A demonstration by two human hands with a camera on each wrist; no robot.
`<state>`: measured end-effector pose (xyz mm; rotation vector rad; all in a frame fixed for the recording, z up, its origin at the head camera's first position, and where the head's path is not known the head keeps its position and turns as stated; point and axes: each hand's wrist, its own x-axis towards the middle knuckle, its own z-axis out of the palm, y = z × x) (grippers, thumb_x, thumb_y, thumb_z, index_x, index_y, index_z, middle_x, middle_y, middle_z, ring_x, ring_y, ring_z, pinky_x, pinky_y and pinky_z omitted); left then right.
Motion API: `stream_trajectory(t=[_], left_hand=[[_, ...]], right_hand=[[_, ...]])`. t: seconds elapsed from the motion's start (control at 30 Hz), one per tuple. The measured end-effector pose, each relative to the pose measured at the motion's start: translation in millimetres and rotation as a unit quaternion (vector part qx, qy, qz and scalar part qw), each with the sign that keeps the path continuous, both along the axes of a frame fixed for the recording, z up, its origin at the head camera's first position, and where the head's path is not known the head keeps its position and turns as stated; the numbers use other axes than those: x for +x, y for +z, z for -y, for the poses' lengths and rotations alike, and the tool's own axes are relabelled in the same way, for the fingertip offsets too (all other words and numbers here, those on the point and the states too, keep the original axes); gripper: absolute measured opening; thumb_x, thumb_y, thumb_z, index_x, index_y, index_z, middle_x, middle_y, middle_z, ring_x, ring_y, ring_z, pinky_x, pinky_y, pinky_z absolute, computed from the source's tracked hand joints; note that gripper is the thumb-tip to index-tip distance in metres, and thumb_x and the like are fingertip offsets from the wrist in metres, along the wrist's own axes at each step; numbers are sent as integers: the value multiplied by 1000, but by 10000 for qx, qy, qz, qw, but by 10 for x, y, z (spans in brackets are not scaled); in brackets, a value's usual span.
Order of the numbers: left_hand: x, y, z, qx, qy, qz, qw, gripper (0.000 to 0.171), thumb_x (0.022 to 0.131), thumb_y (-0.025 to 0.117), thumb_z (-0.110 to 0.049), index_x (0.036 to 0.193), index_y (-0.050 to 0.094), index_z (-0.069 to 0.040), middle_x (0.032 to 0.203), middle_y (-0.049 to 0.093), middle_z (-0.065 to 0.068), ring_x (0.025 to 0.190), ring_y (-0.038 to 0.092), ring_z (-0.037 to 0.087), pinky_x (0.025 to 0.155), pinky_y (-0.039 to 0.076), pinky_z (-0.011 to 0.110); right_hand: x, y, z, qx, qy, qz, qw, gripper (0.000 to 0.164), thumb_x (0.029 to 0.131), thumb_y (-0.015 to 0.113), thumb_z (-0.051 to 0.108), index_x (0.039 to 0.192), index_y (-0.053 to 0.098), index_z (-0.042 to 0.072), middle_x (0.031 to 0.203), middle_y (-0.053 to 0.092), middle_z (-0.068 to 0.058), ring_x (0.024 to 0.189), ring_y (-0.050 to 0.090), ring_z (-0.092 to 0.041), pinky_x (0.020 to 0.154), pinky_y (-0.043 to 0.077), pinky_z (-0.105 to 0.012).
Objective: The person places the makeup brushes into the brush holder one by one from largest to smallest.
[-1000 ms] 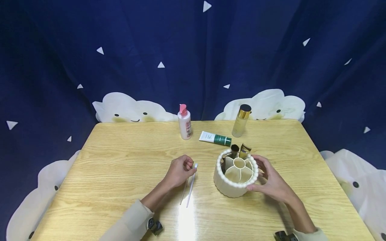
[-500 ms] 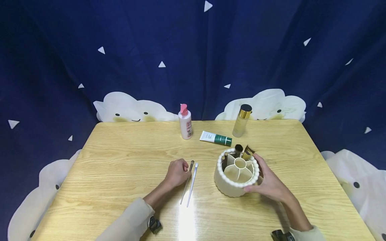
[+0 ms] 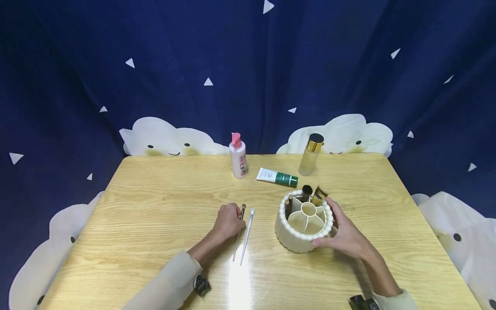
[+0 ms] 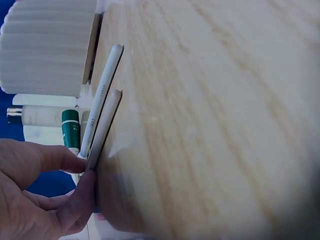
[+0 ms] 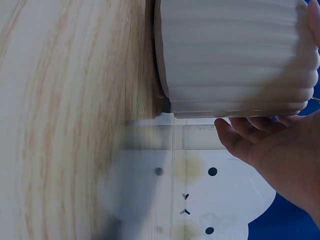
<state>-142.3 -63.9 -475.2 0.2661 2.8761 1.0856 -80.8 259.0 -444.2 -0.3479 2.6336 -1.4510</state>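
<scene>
Left of the holder, my left hand (image 3: 227, 221) pinches a thin makeup brush (image 3: 237, 247) near its dark bristle head, between thumb and finger in the left wrist view. The brush's pale handle (image 4: 106, 125) lies low along the tabletop. Just to its right rests a second makeup brush (image 3: 246, 237) with white bristles and a pale handle. My right hand (image 3: 348, 237) grips the side of a cream, ribbed, round divided holder (image 3: 294, 239), thumb at the front and fingers behind. A dark-bristled brush (image 3: 307, 190), a gold item (image 3: 318, 199) and thin sticks (image 3: 288, 206) stand in its rear compartments.
Behind the holder lies a white and green tube (image 3: 277, 177). A white pump bottle (image 3: 238, 160) with a pink top and a clear bottle (image 3: 310, 157) with a gold and black cap stand near the back edge of the wooden table (image 3: 155, 193). A blue curtain (image 3: 174, 56) hangs behind.
My left hand has drawn slightly left and down, and the brush's head has come into view and shifted left. The holder has turned a little under my right hand.
</scene>
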Motion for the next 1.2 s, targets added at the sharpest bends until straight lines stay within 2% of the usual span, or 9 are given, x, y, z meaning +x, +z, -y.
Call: stream_trajectory(t=[0.17,0.3,0.53,0.7,0.8,0.87,0.97,1.1,1.2], left_hand=[[-14,12,-21,-114,-38,239,9996,21,59,66,4,55,48,-8,51,43,-3,49,39,11,46,35,21],[-11,22,-58,-294,-120,389,9987,42,61,65,5,45,32,-15,40,28,-7,37,26,6,34,21,17],[-7,25,-73,-585,21,269,9979,39,62,68,0,45,36,-15,44,38,-4,39,36,10,35,29,19],[-28,21,-1,-134,-65,370,9992,40,62,65,0,39,36,-17,34,30,-9,32,24,4,35,23,18],[-47,56,39,-3,-22,435,9990,26,61,68,-2,47,48,-12,43,43,-6,40,37,8,43,33,20],[-59,107,51,92,47,465,9989,14,62,69,-3,58,56,-6,54,53,-1,51,48,13,49,40,22],[-66,208,47,347,121,392,9986,17,63,73,-6,75,62,-1,68,60,5,65,54,17,61,46,26],[-64,379,9,989,-20,552,9936,18,66,74,-7,79,63,-1,69,62,5,62,55,12,58,48,23],[-56,516,-29,1562,-138,855,9839,18,68,72,-5,82,63,0,71,63,6,60,56,10,56,49,21]], right_hand=[[-2,-2,-4,51,-13,2,10000,118,63,87,17,150,8,4,147,31,-26,132,37,-42,108,32,-42],[3,11,-1,43,-4,-9,10000,118,63,86,16,150,8,5,147,30,-27,132,36,-44,107,29,-46],[2,16,9,88,-42,-19,10000,118,63,86,16,151,8,6,147,30,-27,132,36,-43,106,27,-52],[1,3,3,95,-22,-55,9999,118,63,87,17,151,9,6,146,31,-26,132,37,-42,108,31,-37],[3,7,5,70,-5,-61,10000,117,63,86,16,151,9,6,146,32,-26,131,37,-42,108,31,-38],[2,11,6,52,5,-57,10000,117,63,86,16,151,9,6,146,32,-26,131,38,-42,108,30,-44],[1,7,5,52,-3,-70,10000,117,63,86,16,150,9,6,146,33,-25,130,39,-42,105,29,-53],[-2,-14,5,39,-27,-60,10000,118,62,87,16,150,8,5,145,33,-27,129,39,-44,105,29,-59],[-7,-23,8,15,-69,2,10000,120,61,87,18,150,7,5,145,31,-27,130,37,-45,105,27,-64]])
